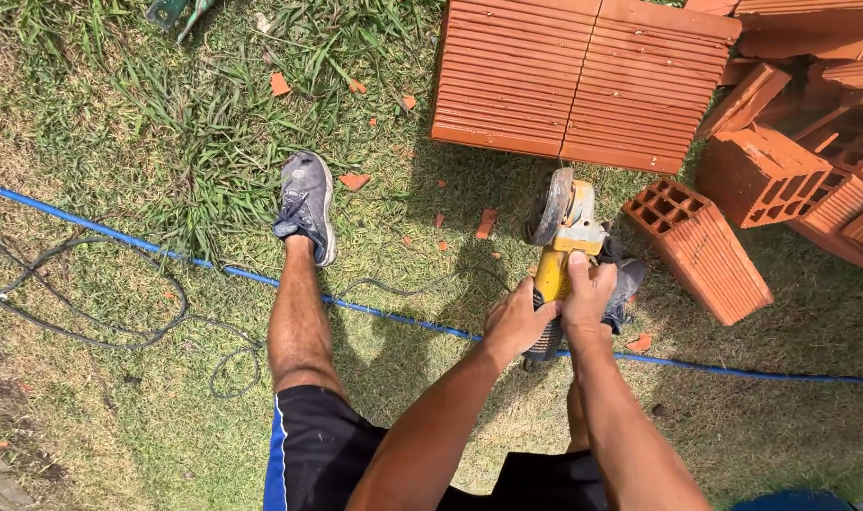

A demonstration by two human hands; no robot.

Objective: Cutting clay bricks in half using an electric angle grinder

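**Both hands clamped on a yellow grinder above the grass**

Well left of the fingers, a thin black cable [100, 326] loops over the grass beside a long blue hose [374, 310] that runs across the ground and passes under the hands. A worn grey sneaker [307, 205] stands up and left of them.

The left hand [516, 322] wraps the dark rear grip of the yellow handheld angle grinder with a grey disc guard [562, 237], fingers curled tight around it. Touching it on the right, the right hand [587, 295] closes over the yellow body, fingers pressed together, thumb lying up along the casing. The disc end points away, beyond the fingertips.

Just right of the fingers lies a hollow orange clay block [701, 248]; a flat ribbed stack of blocks [583, 80] sits above.
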